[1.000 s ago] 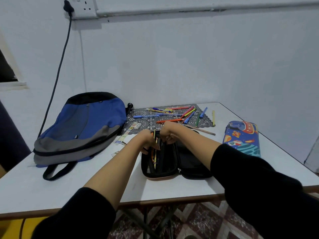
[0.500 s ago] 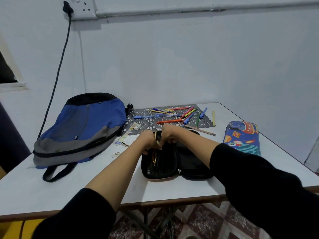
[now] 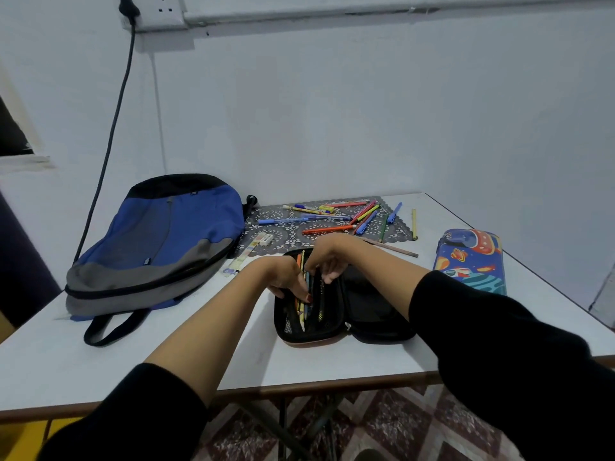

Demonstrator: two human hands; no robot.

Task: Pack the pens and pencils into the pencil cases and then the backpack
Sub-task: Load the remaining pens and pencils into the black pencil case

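**A:** Where are our hands?

**B:** Both are over the left half of the open black zip-up pencil case (image 3: 366, 314). Our left hand (image 3: 286, 277) has its fingers curled round the handful of coloured pencils (image 3: 302, 319) lying in that half. Our right hand (image 3: 327, 257) is curled over their far ends, but we cannot tell whether it pinches a pencil or only the pocket's edge.

**A:** How do those pencils lie?

**B:** Their long axis runs straight away from us, along the length of the case.

**A:** And what is not packed yet?

**B:** The scattered bright pens and pencils (image 3: 336, 214) sit on the grey lace-patterned mat (image 3: 286, 232), just beyond our fingertips and a little to the right. So we judge our right hand the nearer one. Most of them lie crosswise to the case (a few at a slant), and each would need turning before it slides in beside the others.

**A:** Is anything closer?

**B:** A brown wooden pencil (image 3: 392, 247) lies aslant just beyond our right wrist.

**A:** And the rest?

**B:** The blue hard pencil case with rocket print (image 3: 469, 261) lies shut to the right of our right forearm. The blue-and-grey fabric backpack (image 3: 156, 241) lies flat, well out to the left of our left hand. By our reckoning, we are early in the packing.
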